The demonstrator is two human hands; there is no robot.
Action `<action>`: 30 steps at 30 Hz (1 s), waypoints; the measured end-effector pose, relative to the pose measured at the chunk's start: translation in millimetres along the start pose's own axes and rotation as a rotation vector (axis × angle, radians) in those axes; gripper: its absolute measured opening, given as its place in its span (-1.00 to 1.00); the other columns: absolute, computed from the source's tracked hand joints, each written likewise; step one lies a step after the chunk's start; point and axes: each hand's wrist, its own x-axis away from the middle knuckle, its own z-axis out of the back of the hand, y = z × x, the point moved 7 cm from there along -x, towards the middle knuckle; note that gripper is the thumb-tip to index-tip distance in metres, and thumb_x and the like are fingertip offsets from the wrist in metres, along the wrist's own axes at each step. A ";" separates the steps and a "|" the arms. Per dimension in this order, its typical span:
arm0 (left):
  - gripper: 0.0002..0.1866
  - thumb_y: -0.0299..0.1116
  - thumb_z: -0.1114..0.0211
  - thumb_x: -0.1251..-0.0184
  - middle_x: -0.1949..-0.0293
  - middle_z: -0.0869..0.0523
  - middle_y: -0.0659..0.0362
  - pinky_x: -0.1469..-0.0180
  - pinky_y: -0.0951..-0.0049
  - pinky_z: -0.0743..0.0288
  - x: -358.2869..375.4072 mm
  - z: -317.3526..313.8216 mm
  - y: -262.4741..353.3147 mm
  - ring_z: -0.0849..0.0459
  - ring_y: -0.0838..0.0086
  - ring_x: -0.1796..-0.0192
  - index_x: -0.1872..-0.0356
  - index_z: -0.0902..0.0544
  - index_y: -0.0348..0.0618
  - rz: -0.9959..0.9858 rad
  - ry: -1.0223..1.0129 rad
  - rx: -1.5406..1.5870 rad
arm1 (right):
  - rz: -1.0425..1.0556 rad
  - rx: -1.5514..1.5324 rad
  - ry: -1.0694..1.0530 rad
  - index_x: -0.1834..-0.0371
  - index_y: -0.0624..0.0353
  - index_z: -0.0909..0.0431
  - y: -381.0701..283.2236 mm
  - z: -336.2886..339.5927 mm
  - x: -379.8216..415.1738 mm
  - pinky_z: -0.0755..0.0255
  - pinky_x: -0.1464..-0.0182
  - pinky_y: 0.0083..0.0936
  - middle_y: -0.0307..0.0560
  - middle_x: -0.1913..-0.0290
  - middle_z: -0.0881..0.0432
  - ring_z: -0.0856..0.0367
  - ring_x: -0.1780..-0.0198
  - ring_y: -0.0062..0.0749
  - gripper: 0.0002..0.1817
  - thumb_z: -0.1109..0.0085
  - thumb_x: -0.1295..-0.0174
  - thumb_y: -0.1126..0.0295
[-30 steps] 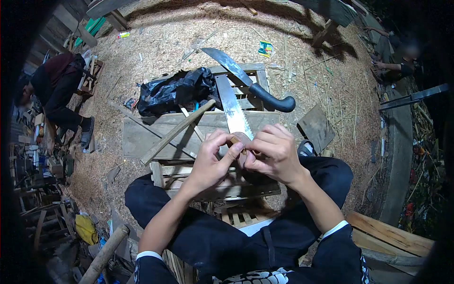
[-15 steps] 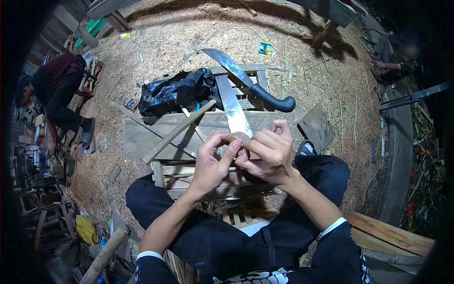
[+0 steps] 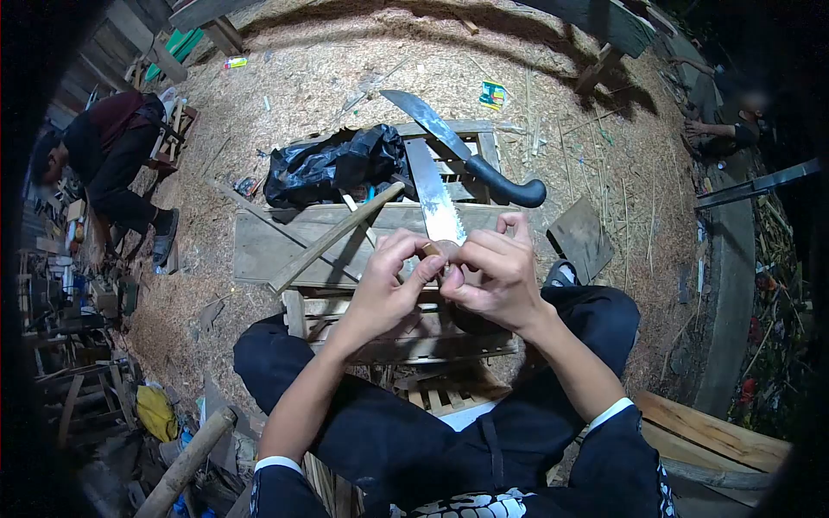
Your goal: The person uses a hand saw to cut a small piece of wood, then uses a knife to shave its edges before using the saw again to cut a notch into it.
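My left hand [image 3: 395, 278] pinches a small brown piece [image 3: 431, 249] between thumb and fingers. Close beside it, my right hand [image 3: 496, 272] is closed, its fingertips at the same spot; what it grips is too small to make out. Just beyond my hands lies a saw blade [image 3: 434, 194] with a toothed right edge, its near end hidden by my fingers. A machete [image 3: 429, 121] with a black curved handle rests past the saw on a slatted wooden crate [image 3: 488, 148]. To the left of the saw is a crumpled black plastic bag [image 3: 332, 164].
A wooden stick [image 3: 337, 237] slants over a wide grey board [image 3: 259, 250]. One person [image 3: 117, 155] bends over at the left; another person [image 3: 721, 125] sits at the far right. A thick pole [image 3: 186, 466] and planks [image 3: 717, 432] lie near my sides.
The whole view has shifted slightly, so the tools and crate appear a little further right. My hands stay together, with the right thumb slightly further from the left fingers.
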 end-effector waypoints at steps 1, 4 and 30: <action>-0.74 -0.25 -0.36 -0.50 0.17 -0.70 0.06 -0.15 0.25 -0.38 -0.2 -0.5 1.7 -0.59 0.21 0.00 0.06 -0.71 -0.28 -0.013 -0.027 -0.026 | -0.007 0.001 0.000 0.49 -0.02 -0.61 0.5 2.0 -0.2 -0.21 0.04 -0.26 -0.31 0.49 -0.57 -0.54 0.46 -0.37 -0.80 -0.49 0.06 0.25; -0.77 -0.27 -0.33 -0.54 0.20 -0.71 0.13 -0.11 0.36 -0.44 -0.2 -2.9 4.5 -0.62 0.35 0.04 0.13 -0.67 -0.27 -0.066 -0.059 -0.143 | -0.031 0.010 0.029 0.49 0.00 -0.61 6.3 13.1 1.0 -0.22 0.03 -0.27 -0.30 0.49 -0.58 -0.53 0.45 -0.37 -0.82 -0.46 0.08 0.30; -0.79 -0.59 -0.50 -0.32 0.07 -0.76 0.11 -0.22 0.35 -0.58 2.7 -8.7 -0.2 -0.71 0.43 -0.08 0.07 -0.70 -0.24 -0.053 -0.025 0.494 | -0.334 -0.515 -0.038 0.11 0.22 -0.74 20.6 19.0 27.3 -0.55 0.22 -0.43 -0.08 0.26 -0.67 -0.68 0.23 -0.36 -0.79 -0.49 -0.24 0.40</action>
